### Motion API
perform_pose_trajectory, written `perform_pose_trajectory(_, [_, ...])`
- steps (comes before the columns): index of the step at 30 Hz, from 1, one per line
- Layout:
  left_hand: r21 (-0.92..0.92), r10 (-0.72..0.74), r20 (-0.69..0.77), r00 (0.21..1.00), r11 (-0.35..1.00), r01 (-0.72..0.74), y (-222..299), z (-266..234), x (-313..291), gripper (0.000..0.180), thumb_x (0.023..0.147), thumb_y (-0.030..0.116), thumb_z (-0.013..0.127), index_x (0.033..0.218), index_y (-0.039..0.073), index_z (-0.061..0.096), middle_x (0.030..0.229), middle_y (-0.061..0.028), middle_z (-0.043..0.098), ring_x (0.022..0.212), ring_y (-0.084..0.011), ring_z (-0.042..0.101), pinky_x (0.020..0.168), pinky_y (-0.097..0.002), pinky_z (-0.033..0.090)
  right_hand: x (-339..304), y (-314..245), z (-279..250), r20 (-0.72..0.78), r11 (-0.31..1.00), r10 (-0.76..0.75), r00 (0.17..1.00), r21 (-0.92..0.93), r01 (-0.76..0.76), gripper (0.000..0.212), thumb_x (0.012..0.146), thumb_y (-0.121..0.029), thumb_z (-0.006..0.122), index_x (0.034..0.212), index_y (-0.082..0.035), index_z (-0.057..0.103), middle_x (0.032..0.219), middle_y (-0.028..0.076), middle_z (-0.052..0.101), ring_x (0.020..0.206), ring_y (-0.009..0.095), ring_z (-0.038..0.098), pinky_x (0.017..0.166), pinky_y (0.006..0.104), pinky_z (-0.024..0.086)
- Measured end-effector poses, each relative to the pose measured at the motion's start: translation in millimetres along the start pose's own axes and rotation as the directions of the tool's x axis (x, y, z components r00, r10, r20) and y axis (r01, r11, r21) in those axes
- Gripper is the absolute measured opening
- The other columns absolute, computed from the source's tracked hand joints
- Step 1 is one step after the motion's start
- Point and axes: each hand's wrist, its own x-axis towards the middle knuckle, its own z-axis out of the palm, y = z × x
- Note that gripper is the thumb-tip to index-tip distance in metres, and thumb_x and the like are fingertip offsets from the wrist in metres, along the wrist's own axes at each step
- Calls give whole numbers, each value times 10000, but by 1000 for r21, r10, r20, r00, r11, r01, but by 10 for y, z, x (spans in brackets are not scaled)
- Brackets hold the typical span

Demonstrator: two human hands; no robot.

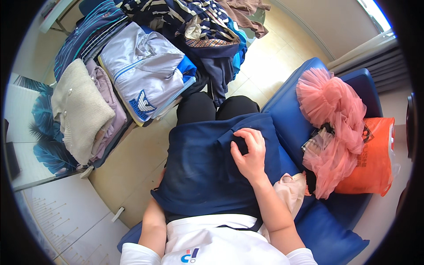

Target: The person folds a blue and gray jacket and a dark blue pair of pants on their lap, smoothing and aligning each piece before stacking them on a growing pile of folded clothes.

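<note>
A dark navy garment (pixel 198 163) is spread over my lap, its upper edge reaching toward my knees. My right hand (pixel 250 152) rests on its right part, thumb and fingers apart and loosely curved, with a small fold beside the fingertips. At the garment's left edge is my left hand (pixel 160 176), mostly covered by the cloth, so its fingers cannot be made out. Black trousers (pixel 196 108) show beyond the garment.
Folded clothes are stacked ahead left, with a silver-grey jacket (pixel 141 66) and a cream knit (pixel 79 110) on top. Behind lies a heap of striped clothing (pixel 198 22). On the blue sofa (pixel 287 97) at right are pink tulle (pixel 331 101) and an orange bag (pixel 371 163).
</note>
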Motion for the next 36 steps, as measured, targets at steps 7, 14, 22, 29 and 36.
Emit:
perform_pose_trajectory(7, [-169, 67, -9, 998, 983, -68, 43, -280, 145, 255, 872, 151, 589, 1060, -12, 645, 970, -116, 700, 888, -251, 683, 797, -370, 563, -58, -46, -17, -7, 1000, -15, 1000, -15, 15, 235, 717, -41, 715, 942, -52, 650, 987, 85, 644, 927, 278, 603, 835, 368, 456])
perform_pose_trajectory(14, [-399, 408, -254, 877, 782, -479, 122, -1295, 88, 262, 850, 148, 612, 1024, -42, 656, 978, -156, 713, 931, -310, 689, 874, -406, 566, -23, -85, 50, 21, 1000, -28, 999, -10, 29, 230, 725, -40, 713, 946, -45, 648, 995, 90, 645, 943, 280, 608, 853, 363, 456])
perform_pose_trajectory(22, [-322, 676, -67, 734, 681, -658, -93, -320, -1326, 555, 778, 75, 604, 1295, -105, 513, 1266, -234, 611, 1142, -394, 609, 1026, -470, 485, -76, -83, -30, 14, 1000, -5, 1000, -25, 6, 246, 732, -30, 707, 969, -34, 639, 1005, 102, 639, 958, 288, 601, 872, 368, 457])
perform_pose_trajectory(29, [87, 894, -8, 447, 446, -891, 36, 356, -1992, 677, 707, -88, 640, 1364, -31, 486, 1293, -171, 604, 1199, -320, 589, 1069, -437, 444, -247, -667, 69, 213, 907, -41, 976, 417, -53, 159, 788, -15, 716, 937, -5, 658, 913, 135, 653, 853, 277, 633, 779, 343, 512])
perform_pose_trajectory(36, [636, 889, 457, 14, -316, -704, 317, 1428, -2393, 546, 640, -129, 617, 1164, 18, 652, 1103, -90, 613, 1035, -268, 585, 929, -378, 477, -319, -804, 403, 787, -222, -281, 549, 503, -835, 690, 935, -532, 561, 1426, -56, 461, 1366, 107, 574, 1254, 262, 552, 1003, 449, 477])
